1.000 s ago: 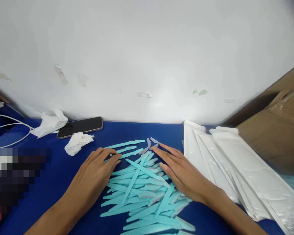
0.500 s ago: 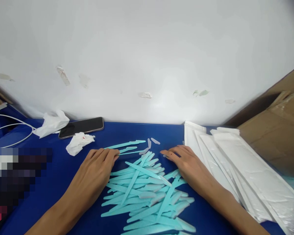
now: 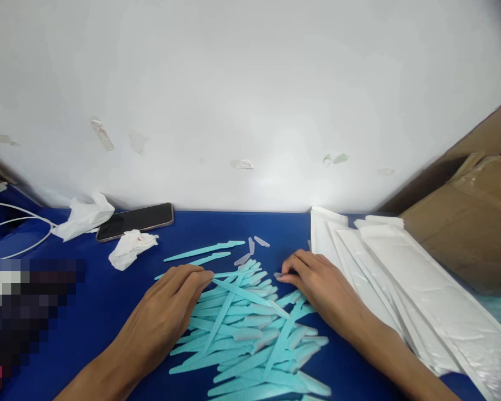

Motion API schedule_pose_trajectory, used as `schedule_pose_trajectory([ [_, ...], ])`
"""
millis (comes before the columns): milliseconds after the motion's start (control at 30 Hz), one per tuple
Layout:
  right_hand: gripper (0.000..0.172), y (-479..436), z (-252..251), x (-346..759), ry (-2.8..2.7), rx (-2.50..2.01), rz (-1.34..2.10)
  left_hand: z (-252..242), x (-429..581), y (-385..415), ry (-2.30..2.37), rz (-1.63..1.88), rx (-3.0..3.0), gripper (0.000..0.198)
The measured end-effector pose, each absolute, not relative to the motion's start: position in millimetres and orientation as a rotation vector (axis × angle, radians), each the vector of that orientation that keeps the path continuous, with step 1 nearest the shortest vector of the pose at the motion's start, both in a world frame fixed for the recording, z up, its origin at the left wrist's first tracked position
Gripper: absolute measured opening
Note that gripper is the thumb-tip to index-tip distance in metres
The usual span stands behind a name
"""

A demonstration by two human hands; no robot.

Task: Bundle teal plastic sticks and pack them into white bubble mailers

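Observation:
A heap of teal eyebrow razors (image 3: 250,334), many with clear blade covers, lies on the blue table between my hands. My left hand (image 3: 169,306) is closed on one razor (image 3: 237,273), whose blade end points right over the top of the heap. My right hand (image 3: 315,275), at the heap's upper right, pinches a small clear blade cover (image 3: 278,275) between thumb and forefinger. Two more razors (image 3: 206,250) lie apart behind my left hand. Loose clear covers (image 3: 251,246) are scattered behind the heap.
White padded mailers (image 3: 404,278) are stacked at the right, beside a cardboard box (image 3: 463,228). At the back left lie a phone (image 3: 136,221), crumpled tissues (image 3: 131,249) and a white cable (image 3: 20,209). A white wall (image 3: 250,100) borders the blue table (image 3: 100,295).
My left hand has moved toward me and slightly right with its razor, away from the two loose razors. My right hand's fingers have closed on a small cover.

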State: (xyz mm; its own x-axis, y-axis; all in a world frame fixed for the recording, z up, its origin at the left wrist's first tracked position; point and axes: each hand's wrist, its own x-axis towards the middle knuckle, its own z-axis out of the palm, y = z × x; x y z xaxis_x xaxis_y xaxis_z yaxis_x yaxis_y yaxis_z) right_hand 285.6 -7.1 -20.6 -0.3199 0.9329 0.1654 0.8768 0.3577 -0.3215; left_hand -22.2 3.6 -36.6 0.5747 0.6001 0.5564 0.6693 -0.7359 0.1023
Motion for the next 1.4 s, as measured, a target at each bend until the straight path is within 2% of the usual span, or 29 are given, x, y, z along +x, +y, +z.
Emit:
schedule_pose_trajectory([
  [167, 0.018, -17, -14, 286, -2.177, -1.340, 0.211, -36, -22, -1, -1.041, -0.896, -2.730, 0.017],
  [333, 0.038, -20, -14, 284, -2.305, -1.057, 0.149, -36, -20, -3, -1.065, -0.942, -2.720, 0.016],
  [767, 0.048, -30, -14, 267, -2.259, -1.011, 0.286, -35, -10, -18, -1.171, -1.006, -2.854, 0.021],
  [933, 0.027, -21, -16, 271, -2.297, -0.991, 0.278, -25, -15, -9, -0.993, -0.854, -2.862, 0.021],
  [1033, 0.021, -11, -15, 276, -2.293, -1.178, 0.255, -21, -27, 9, -1.115, -0.844, -2.691, 0.018],
  [1167, 0.030, 10, -13, 269, -2.210, -1.397, 0.128, -30, -42, 27, -1.280, -0.596, -2.596, 0.026],
  [1300, 0.035, 32, -9, 247, -2.511, -1.441, -0.117, -35, -43, 28, -1.316, -0.323, -2.557, 0.024],
  [1400, 0.045, 35, -6, 236, -2.689, -1.379, -0.202, -32, -41, 24, -1.342, -0.215, -2.509, 0.034],
])
